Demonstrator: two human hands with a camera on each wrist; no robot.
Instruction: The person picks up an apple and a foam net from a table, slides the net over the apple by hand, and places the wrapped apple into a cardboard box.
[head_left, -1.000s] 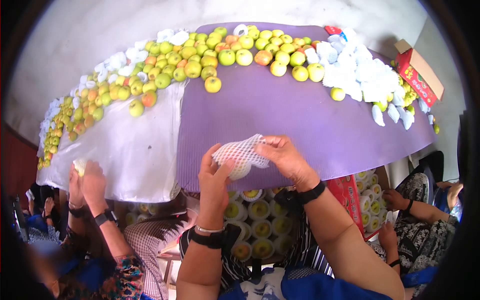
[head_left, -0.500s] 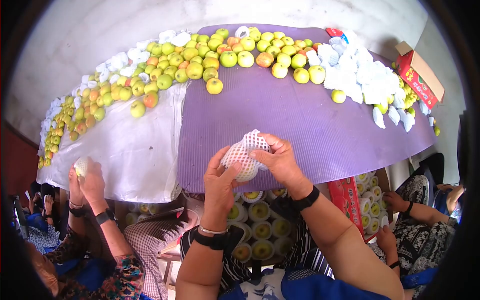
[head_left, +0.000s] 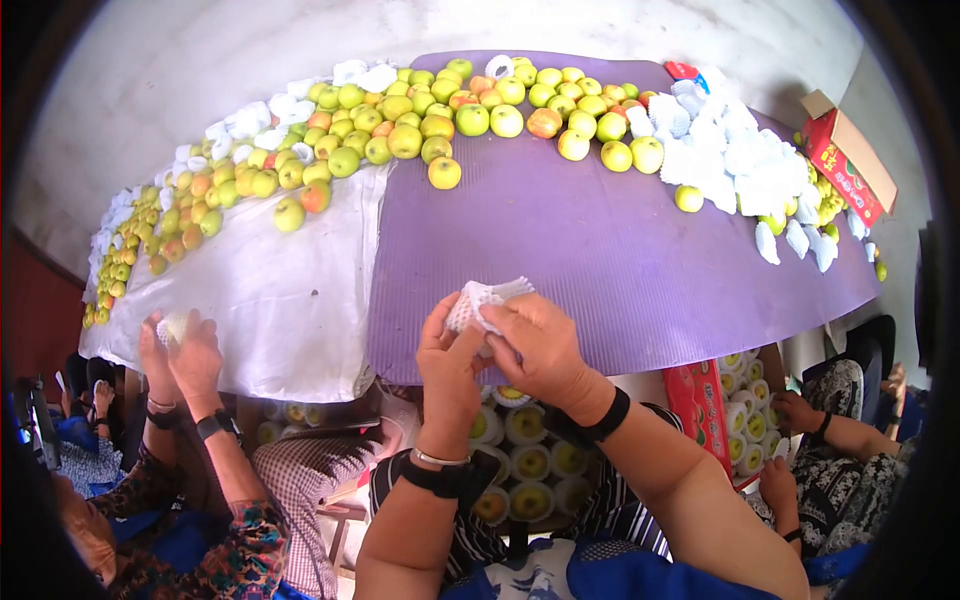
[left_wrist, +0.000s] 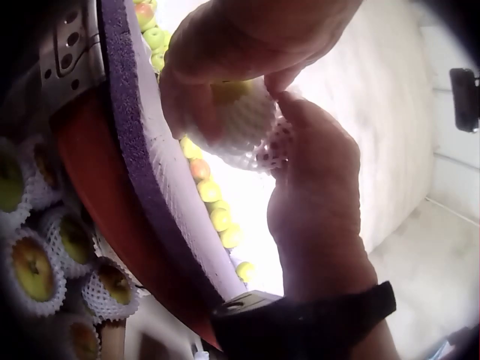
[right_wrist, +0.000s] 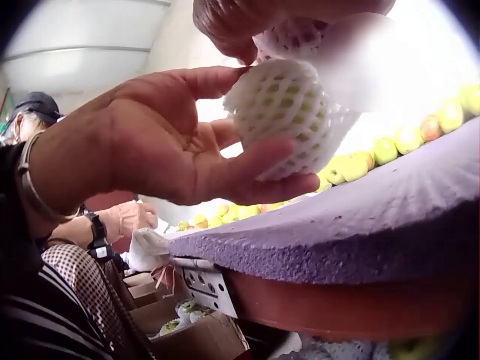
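Between my two hands, above the near edge of the purple mat (head_left: 560,250), is a yellow-green apple (left_wrist: 232,91) in a white foam net (right_wrist: 279,112). My left hand (head_left: 450,375) holds the wrapped apple, fingers on one side and thumb on the other. With its thumb and fingers my right hand (head_left: 548,350) pinches the loose, bunched end of the net, which sticks up past the fingertips. The right wrist view shows the net stretched over the apple, its skin visible through the mesh.
Loose apples (head_left: 405,141) line the back of the table, with a pile of foam nets (head_left: 740,150) at the right beside a red carton (head_left: 845,165). Netted apples (head_left: 530,462) sit below the table edge. Another person's hands (head_left: 190,360) work at the left, another's (head_left: 790,412) at the right.
The net's spread-out end is now bunched under my right fingers. My right hand has come down and in, closer to the left. The left neighbour's hands still hold a netted item.
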